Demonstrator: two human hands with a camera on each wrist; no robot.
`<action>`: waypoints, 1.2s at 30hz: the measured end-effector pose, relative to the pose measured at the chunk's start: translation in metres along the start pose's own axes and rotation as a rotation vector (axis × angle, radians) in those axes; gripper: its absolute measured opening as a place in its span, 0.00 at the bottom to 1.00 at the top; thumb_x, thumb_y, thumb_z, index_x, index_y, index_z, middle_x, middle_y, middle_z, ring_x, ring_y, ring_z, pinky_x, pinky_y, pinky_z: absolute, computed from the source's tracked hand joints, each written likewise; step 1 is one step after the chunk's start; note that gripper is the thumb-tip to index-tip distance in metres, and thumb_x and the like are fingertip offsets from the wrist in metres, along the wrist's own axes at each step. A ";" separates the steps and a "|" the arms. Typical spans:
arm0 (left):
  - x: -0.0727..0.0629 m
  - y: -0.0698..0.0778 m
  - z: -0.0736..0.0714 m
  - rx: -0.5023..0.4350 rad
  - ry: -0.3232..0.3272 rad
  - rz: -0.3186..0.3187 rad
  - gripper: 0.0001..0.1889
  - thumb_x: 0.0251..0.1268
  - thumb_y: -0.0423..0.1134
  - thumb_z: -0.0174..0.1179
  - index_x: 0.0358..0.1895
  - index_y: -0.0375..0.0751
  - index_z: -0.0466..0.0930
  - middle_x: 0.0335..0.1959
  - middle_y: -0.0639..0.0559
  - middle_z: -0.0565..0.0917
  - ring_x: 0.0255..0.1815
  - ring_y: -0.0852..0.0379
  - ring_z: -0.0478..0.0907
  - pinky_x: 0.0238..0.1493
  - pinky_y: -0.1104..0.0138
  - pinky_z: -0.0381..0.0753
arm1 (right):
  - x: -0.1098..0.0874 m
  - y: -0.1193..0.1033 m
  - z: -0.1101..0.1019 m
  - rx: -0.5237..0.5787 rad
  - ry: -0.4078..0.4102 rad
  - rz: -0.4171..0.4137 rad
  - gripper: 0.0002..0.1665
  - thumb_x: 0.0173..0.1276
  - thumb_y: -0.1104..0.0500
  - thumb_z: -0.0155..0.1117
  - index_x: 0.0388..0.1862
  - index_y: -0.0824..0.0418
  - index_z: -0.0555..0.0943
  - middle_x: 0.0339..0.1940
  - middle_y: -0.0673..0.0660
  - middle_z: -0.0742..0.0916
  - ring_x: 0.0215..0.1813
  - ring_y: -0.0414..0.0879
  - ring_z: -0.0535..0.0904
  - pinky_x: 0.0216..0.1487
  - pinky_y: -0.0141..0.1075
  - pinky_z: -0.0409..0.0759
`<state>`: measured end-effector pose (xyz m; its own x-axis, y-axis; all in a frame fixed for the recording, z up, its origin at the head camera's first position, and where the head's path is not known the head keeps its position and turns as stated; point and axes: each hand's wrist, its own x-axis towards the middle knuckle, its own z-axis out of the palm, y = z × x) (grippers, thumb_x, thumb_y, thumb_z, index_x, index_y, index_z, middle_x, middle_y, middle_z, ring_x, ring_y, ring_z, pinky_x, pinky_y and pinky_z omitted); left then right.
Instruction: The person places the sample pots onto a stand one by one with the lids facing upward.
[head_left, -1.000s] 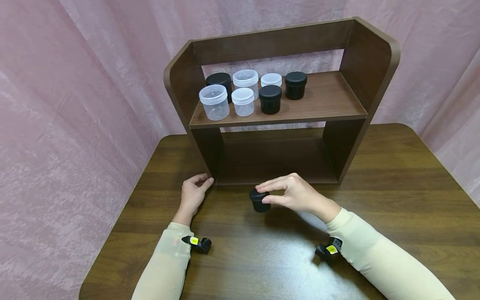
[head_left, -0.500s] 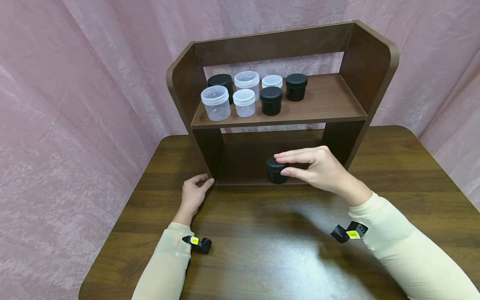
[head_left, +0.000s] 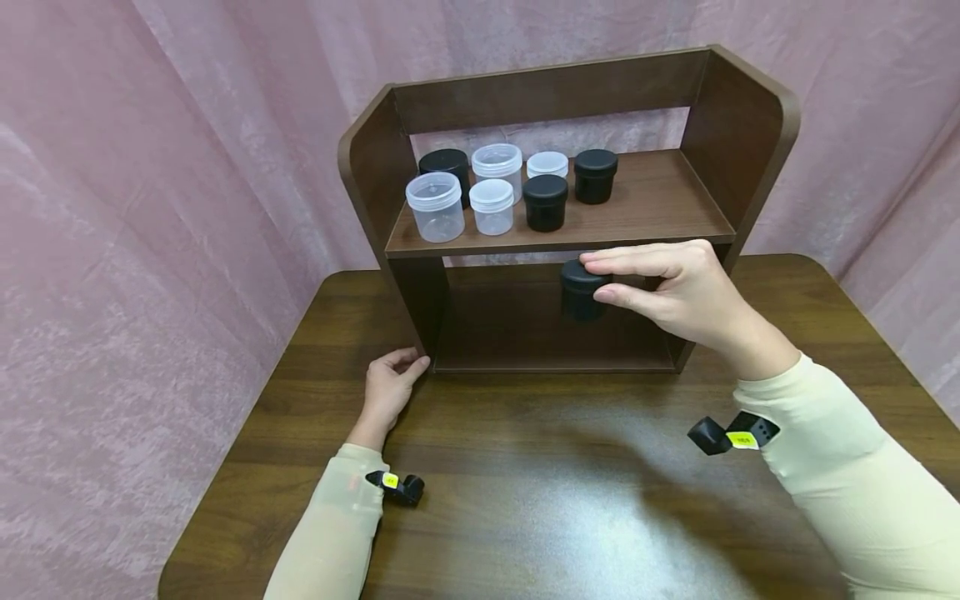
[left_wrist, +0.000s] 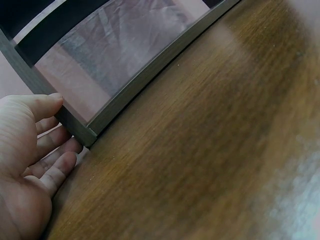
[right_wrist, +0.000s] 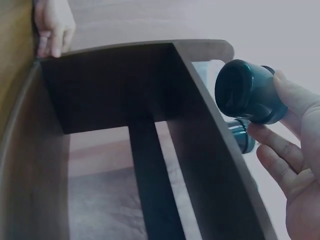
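My right hand point(head_left: 693, 292) pinches a small black lidded jar point(head_left: 581, 292) between thumb and fingertips. In the head view, this jar appears in front of the wooden shelf's lower opening, just below the upper board point(head_left: 645, 221). The right wrist view shows the jar point(right_wrist: 247, 92) off the shelf, its base facing the camera. At the shelf's lower left corner, my left hand point(head_left: 387, 392) holds the side panel; in the left wrist view the panel's edge point(left_wrist: 32, 75) lies between its digits.
On the upper board stand two rows of jars: large clear ones point(head_left: 438, 217), small clear ones point(head_left: 492, 208) and black ones point(head_left: 545, 204), point(head_left: 596, 175). The right part of that board is bare. A pink curtain point(head_left: 187, 208) hangs behind the wooden table point(head_left: 480, 467).
My right hand has lifted the black jar from near the tabletop, moving up and to the right to just under the upper board's level. The left hand stays at the shelf corner.
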<state>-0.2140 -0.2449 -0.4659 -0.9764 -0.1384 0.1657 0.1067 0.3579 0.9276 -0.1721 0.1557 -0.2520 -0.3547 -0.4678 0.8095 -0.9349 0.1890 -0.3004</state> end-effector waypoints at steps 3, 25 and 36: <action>-0.001 0.001 0.000 0.003 -0.001 0.001 0.20 0.59 0.47 0.68 0.48 0.37 0.84 0.46 0.45 0.84 0.45 0.52 0.78 0.41 0.69 0.76 | 0.006 -0.001 -0.007 -0.011 0.026 0.000 0.27 0.38 0.83 0.74 0.41 0.69 0.86 0.44 0.62 0.87 0.47 0.39 0.84 0.40 0.24 0.76; -0.001 0.000 0.001 -0.002 0.002 -0.001 0.17 0.59 0.45 0.69 0.46 0.38 0.84 0.44 0.46 0.84 0.44 0.53 0.79 0.41 0.70 0.77 | 0.036 0.027 -0.032 -0.171 0.141 0.227 0.22 0.49 0.74 0.75 0.46 0.62 0.87 0.46 0.57 0.87 0.48 0.34 0.82 0.44 0.26 0.79; -0.001 0.001 0.001 0.010 0.010 0.001 0.18 0.59 0.45 0.69 0.46 0.37 0.84 0.45 0.45 0.84 0.45 0.52 0.78 0.42 0.69 0.76 | 0.037 0.039 -0.027 -0.328 0.125 0.262 0.22 0.51 0.64 0.77 0.48 0.55 0.87 0.45 0.50 0.88 0.47 0.23 0.78 0.44 0.18 0.73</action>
<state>-0.2134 -0.2440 -0.4655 -0.9744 -0.1472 0.1697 0.1054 0.3674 0.9241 -0.2211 0.1690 -0.2200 -0.5560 -0.2638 0.7882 -0.7531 0.5612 -0.3434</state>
